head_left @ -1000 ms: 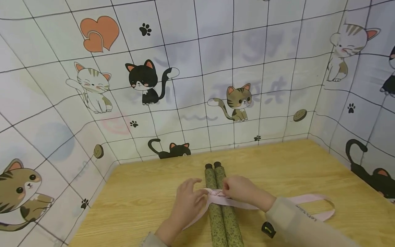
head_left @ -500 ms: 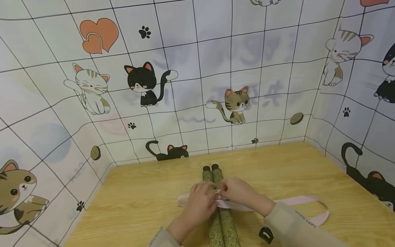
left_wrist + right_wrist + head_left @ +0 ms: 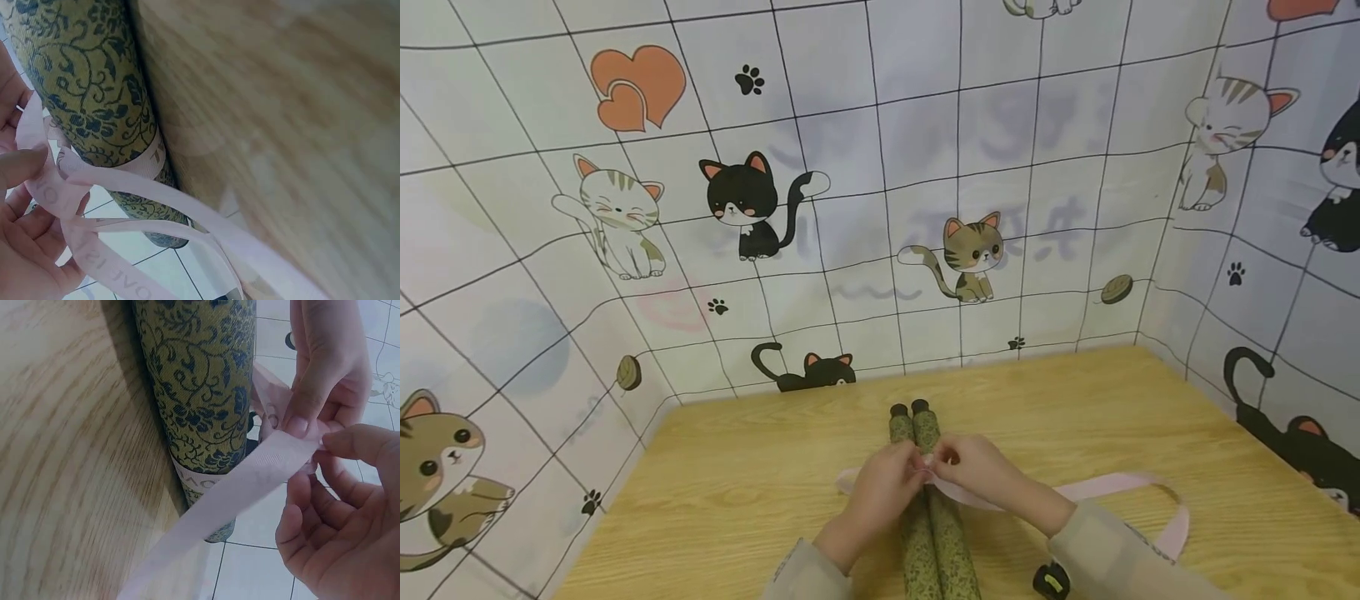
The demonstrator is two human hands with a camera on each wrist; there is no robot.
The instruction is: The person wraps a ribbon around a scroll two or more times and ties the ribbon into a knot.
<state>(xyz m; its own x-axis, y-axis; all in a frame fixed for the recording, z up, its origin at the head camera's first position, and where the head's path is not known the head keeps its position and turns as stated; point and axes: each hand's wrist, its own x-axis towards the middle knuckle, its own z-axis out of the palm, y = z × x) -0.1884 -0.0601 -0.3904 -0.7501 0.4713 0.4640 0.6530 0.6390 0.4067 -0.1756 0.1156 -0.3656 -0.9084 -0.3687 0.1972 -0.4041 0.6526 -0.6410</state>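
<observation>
Two rolled scrolls in green fabric with a dark floral pattern, the left scroll [image 3: 917, 550] and the right scroll [image 3: 951, 542], lie side by side on the table. A pale pink ribbon [image 3: 1112, 482] with printed letters wraps round them. My left hand [image 3: 880, 492] pinches the ribbon [image 3: 47, 175] between thumb and fingers, above the scrolls. Close against it, my right hand [image 3: 983, 473] pinches the ribbon [image 3: 256, 469] with thumb and forefinger. Where the ribbon crosses between the fingertips is partly hidden in the head view.
A small black object [image 3: 1051, 581] with a yellow-green mark lies right of the scrolls, partly hidden by my right sleeve [image 3: 1112, 542]. The ribbon's loose length loops across the wooden table [image 3: 760, 467]. Cat-patterned walls [image 3: 820, 317] stand behind and at both sides.
My left hand has moved right, from beside the scrolls to over them, meeting the right hand. The ribbon's right-hand loop has drawn slightly inward. The head view has shifted a little.
</observation>
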